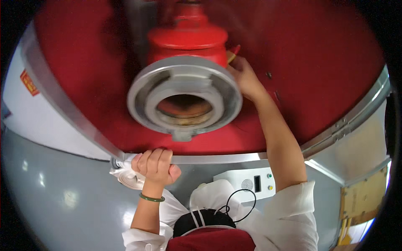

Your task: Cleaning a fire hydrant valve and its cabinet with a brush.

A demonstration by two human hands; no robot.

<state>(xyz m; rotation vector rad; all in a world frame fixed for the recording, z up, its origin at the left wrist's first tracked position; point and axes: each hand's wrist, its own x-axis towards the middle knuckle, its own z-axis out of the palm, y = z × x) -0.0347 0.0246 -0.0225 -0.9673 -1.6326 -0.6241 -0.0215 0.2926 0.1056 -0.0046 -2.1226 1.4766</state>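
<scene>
A red fire hydrant valve (188, 40) stands in front of me against a dark red panel, its upper part blurred. Its round aluminium hose coupling (138, 103) faces me with the bore uncovered. My right hand (243, 77) reaches to the right side of the valve body, its fingertips partly hidden behind the coupling. A small yellow piece (231, 57) with a red part beside it shows at those fingers; whether they grip it is unclear. Lower left, my left hand (155, 164) is curled over the metal frame edge (216, 159). Below that hand lies a rolled white fire hose (130, 178).
A white box (232, 175) with a speaker grille and buttons is on the grey floor (69, 175). A thin black cable (255, 199) loops near my waist. Hinges (339, 130) join the frame at right to an open door (355, 138). A wooden crate (361, 197) stands beyond.
</scene>
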